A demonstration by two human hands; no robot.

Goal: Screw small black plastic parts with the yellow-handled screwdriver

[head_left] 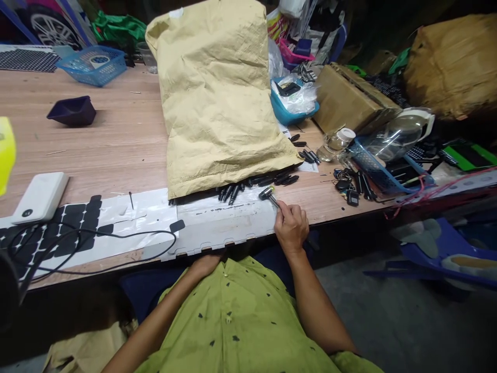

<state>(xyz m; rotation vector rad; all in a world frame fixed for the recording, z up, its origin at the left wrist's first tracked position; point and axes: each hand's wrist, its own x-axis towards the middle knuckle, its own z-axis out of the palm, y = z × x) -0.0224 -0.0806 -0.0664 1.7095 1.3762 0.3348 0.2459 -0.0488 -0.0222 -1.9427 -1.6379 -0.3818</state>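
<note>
My right hand [292, 228] is wrapped round the handle of a small hammer [267, 194] at the table's front edge. The hammer's dark head, with a yellowish tip, lies over the grey-white board [229, 226]. My left hand [206, 265] rests low against the front edge, near my shirt; its fingers are hidden. Behind the board stands a large tan paper bag [221, 98]. Several black pen-like pieces [233, 194] stick out from under the bag's lower edge, close to the hammer head. Black squares on a white sheet [79, 223] lie to the left.
A white power bank [41, 198] and a looped black cable [128, 234] lie at left. Further back are a dark tray [72, 111] and a blue basket [95, 65]. On the right are keys [345, 182], a jar [334, 145], another blue basket [392, 168] and a cardboard box [349, 98].
</note>
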